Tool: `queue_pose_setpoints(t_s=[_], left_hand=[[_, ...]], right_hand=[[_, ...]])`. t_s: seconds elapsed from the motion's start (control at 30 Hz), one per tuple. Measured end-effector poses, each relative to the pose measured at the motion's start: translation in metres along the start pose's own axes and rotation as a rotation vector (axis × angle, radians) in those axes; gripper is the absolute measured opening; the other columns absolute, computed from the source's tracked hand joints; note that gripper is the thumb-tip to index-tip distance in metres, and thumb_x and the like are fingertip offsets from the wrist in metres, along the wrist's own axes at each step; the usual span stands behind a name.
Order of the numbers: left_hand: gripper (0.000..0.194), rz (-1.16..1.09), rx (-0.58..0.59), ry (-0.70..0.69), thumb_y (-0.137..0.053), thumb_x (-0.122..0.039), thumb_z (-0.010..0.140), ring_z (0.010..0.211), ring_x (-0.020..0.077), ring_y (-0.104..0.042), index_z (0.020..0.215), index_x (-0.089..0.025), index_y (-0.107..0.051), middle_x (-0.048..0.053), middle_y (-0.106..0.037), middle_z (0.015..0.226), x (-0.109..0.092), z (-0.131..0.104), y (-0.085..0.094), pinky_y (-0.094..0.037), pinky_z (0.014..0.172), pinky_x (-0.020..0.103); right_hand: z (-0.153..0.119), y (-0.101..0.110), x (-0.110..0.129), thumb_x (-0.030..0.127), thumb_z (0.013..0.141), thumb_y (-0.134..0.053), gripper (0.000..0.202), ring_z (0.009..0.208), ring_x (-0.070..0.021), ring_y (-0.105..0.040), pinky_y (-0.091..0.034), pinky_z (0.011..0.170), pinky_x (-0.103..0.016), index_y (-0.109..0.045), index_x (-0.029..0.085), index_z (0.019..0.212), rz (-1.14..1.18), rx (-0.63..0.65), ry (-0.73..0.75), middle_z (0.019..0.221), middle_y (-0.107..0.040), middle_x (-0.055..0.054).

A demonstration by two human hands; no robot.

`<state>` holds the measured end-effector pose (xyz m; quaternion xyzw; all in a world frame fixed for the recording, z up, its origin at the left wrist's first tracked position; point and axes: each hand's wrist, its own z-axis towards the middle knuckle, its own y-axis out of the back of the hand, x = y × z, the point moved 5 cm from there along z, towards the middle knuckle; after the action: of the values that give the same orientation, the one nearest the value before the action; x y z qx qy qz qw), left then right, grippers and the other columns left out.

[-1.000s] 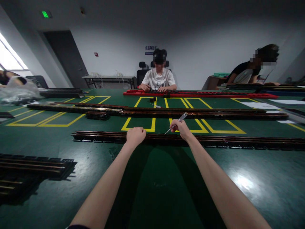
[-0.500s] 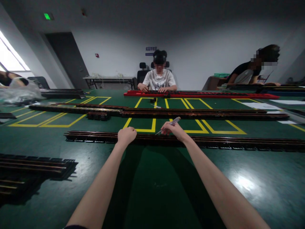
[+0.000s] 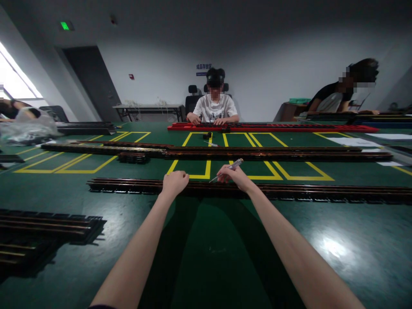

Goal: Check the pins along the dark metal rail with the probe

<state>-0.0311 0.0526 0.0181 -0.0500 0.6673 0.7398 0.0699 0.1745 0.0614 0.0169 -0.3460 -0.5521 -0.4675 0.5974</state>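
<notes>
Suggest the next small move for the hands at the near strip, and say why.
Probably ease the tip of the slim tool onto the near dark strip while the left hand steadies it. The right hand angles the tool down toward the strip, and the left lies on it close by; whether the tip touches is unclear.

a red tray (image 3: 360, 128) before a seated person (image 3: 215, 107), plastic bag (image 3: 30, 128) far left
</notes>
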Motion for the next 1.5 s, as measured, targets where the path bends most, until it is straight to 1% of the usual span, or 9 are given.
queue_pose_setpoints(t_s=[0.07, 0.2, 0.3, 0.4, 0.53, 0.8, 1.0, 1.17, 1.5], left_hand=[[0.04, -0.006, -0.006, -0.046, -0.026, -0.03, 0.086, 0.077, 0.0205, -0.063, 0.072, -0.017, -0.062, 0.009, -0.069, 0.081, -0.011, -0.001, -0.002, -0.047, 0.077, 0.036], [0.039, 0.05, -0.045, -0.166, -0.029, -0.03, 0.086, 0.085, 0.0227, -0.063, 0.078, -0.016, -0.064, 0.011, -0.068, 0.09, -0.033, -0.003, -0.008, -0.047, 0.079, 0.038], [0.04, 0.038, -0.065, -0.193, -0.027, -0.029, 0.087, 0.084, 0.0216, -0.063, 0.079, -0.015, -0.064, 0.011, -0.068, 0.091, -0.04, -0.006, -0.011, -0.047, 0.076, 0.035], [0.041, 0.003, -0.081, -0.182, -0.025, -0.028, 0.088, 0.079, 0.0192, -0.062, 0.076, -0.015, -0.062, 0.01, -0.067, 0.086, -0.039, -0.008, -0.013, -0.048, 0.071, 0.032], [0.041, -0.031, -0.103, -0.169, -0.025, -0.028, 0.089, 0.075, 0.0173, -0.062, 0.073, -0.016, -0.061, 0.009, -0.067, 0.083, -0.038, -0.01, -0.013, -0.048, 0.07, 0.03], [0.043, -0.013, -0.161, -0.166, -0.024, -0.026, 0.089, 0.073, 0.0174, -0.061, 0.073, -0.016, -0.063, 0.009, -0.067, 0.081, -0.039, -0.011, -0.014, -0.047, 0.068, 0.031], [0.043, -0.012, -0.161, -0.161, -0.024, -0.027, 0.088, 0.073, 0.0176, -0.061, 0.072, -0.015, -0.063, 0.009, -0.067, 0.08, -0.039, -0.011, -0.015, -0.047, 0.066, 0.03], [0.043, 0.018, -0.17, -0.165, -0.024, -0.025, 0.088, 0.077, 0.0192, -0.062, 0.074, -0.015, -0.064, 0.01, -0.068, 0.084, -0.04, -0.012, -0.013, -0.047, 0.069, 0.032], [0.044, -0.011, -0.154, -0.153, -0.024, -0.027, 0.088, 0.076, 0.0182, -0.062, 0.074, -0.015, -0.064, 0.009, -0.068, 0.083, -0.04, -0.012, -0.014, -0.047, 0.068, 0.031]], right_hand=[[0.0, 0.0, 0.0, 0.024, 0.072, -0.056, 0.015, 0.054, -0.0107, -0.058, -0.041, 0.05, -0.022, -0.061, 0.014, 0.061, 0.004, 0.001, 0.005, 0.059, -0.065, -0.003], [0.001, 0.0, -0.001, 0.025, 0.07, -0.057, 0.015, 0.053, -0.011, -0.058, -0.04, 0.049, -0.022, -0.061, 0.014, 0.061, 0.003, -0.007, 0.021, 0.057, -0.064, -0.003], [0.001, 0.0, -0.002, 0.026, 0.07, -0.057, 0.015, 0.054, -0.0112, -0.058, -0.04, 0.05, -0.022, -0.061, 0.014, 0.062, -0.003, -0.005, 0.025, 0.058, -0.065, -0.003], [0.001, 0.0, -0.002, 0.026, 0.07, -0.056, 0.015, 0.054, -0.0113, -0.058, -0.04, 0.049, -0.022, -0.061, 0.014, 0.062, -0.004, -0.006, 0.029, 0.058, -0.065, -0.003], [0.001, 0.0, -0.002, 0.026, 0.07, -0.056, 0.015, 0.053, -0.0111, -0.058, -0.04, 0.049, -0.022, -0.061, 0.014, 0.062, -0.004, -0.005, 0.035, 0.058, -0.065, -0.002], [0.002, 0.001, -0.003, 0.026, 0.071, -0.056, 0.016, 0.053, -0.0113, -0.059, -0.04, 0.048, -0.022, -0.061, 0.015, 0.062, -0.007, -0.011, 0.056, 0.057, -0.064, -0.002], [0.001, 0.0, -0.002, 0.026, 0.07, -0.056, 0.016, 0.053, -0.0111, -0.058, -0.04, 0.049, -0.022, -0.061, 0.015, 0.061, -0.016, -0.016, 0.052, 0.057, -0.064, -0.002], [0.002, 0.001, -0.004, 0.027, 0.068, -0.057, 0.015, 0.051, -0.0111, -0.058, -0.039, 0.047, -0.021, -0.061, 0.015, 0.06, -0.003, -0.032, 0.044, 0.055, -0.063, -0.002], [-0.001, 0.0, 0.002, 0.026, 0.07, -0.057, 0.015, 0.054, -0.0109, -0.058, -0.041, 0.05, -0.022, -0.061, 0.015, 0.06, -0.017, -0.029, 0.034, 0.057, -0.064, -0.002]])
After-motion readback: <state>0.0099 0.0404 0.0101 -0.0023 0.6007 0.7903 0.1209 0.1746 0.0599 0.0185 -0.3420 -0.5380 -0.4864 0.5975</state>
